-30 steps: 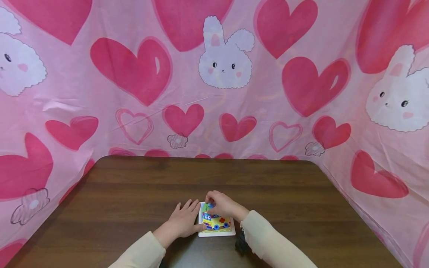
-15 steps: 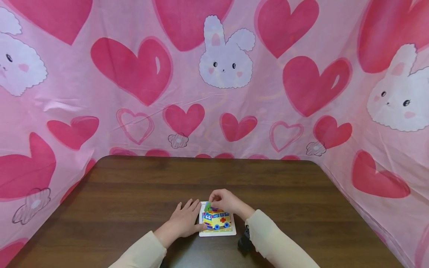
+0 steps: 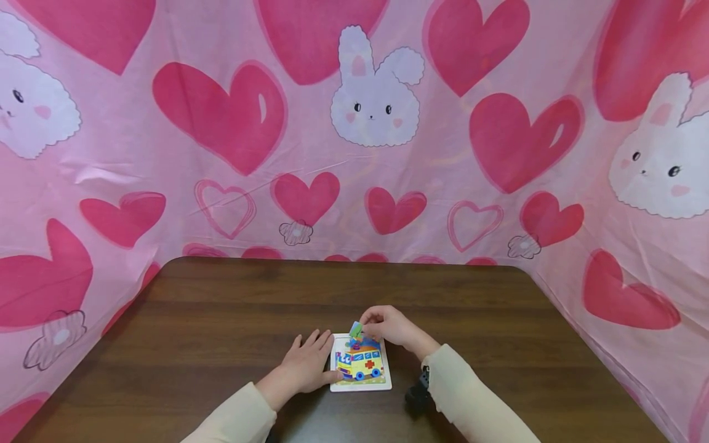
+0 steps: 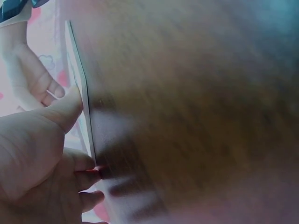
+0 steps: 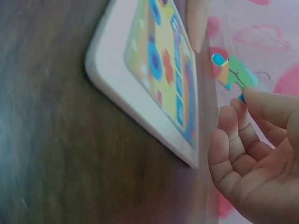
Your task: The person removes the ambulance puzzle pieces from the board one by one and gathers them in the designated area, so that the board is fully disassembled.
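A small jigsaw puzzle in a white tray (image 3: 361, 388) lies on the table, its picture a yellow ambulance with a red cross. My right hand (image 3: 389, 326) pinches one jigsaw piece (image 5: 238, 73) by a corner between thumb and fingertip. That piece, green with blue and orange parts, is tilted above the tray's far edge. The picture's upper left is partly hidden behind it. Spread out at the tray's left side, my left hand (image 3: 303, 364) has its thumb (image 4: 70, 105) on the tray's near left corner and its fingers straight on the table.
The dark wooden table (image 3: 232, 307) stretches around the tray on all sides. Behind it hangs a pink cloth (image 3: 332, 160) with hearts and rabbits. A black device (image 3: 418, 397) sits under the right wrist.
My right hand has lifted the jigsaw piece from the picture's upper left and moved it slightly right and away. My left hand stays in place on the tray.
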`<state>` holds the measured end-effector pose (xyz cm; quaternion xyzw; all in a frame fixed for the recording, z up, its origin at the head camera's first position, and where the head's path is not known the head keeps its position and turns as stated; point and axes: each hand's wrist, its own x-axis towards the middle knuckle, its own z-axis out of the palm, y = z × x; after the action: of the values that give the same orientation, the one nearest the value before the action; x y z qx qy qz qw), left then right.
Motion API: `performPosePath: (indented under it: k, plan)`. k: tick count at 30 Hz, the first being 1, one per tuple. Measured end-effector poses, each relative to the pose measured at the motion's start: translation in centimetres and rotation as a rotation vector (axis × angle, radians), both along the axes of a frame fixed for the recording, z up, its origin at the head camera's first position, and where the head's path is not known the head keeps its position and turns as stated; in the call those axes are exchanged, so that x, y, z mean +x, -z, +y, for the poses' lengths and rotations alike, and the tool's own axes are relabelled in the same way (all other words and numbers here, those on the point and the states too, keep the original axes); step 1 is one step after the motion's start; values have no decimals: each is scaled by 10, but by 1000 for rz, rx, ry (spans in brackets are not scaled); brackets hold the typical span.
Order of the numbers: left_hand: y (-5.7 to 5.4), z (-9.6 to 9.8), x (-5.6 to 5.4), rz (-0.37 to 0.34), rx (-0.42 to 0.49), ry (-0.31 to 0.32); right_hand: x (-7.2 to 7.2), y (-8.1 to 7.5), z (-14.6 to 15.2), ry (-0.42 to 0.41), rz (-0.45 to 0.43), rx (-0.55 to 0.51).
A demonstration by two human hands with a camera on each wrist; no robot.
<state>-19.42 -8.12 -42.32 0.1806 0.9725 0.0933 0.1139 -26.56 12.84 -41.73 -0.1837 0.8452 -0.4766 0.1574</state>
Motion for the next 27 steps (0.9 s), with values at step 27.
performPosePath:
  k: [27]
  plan:
    - [2,1,4,51,6,43,-14,-8,73,162,49,53]
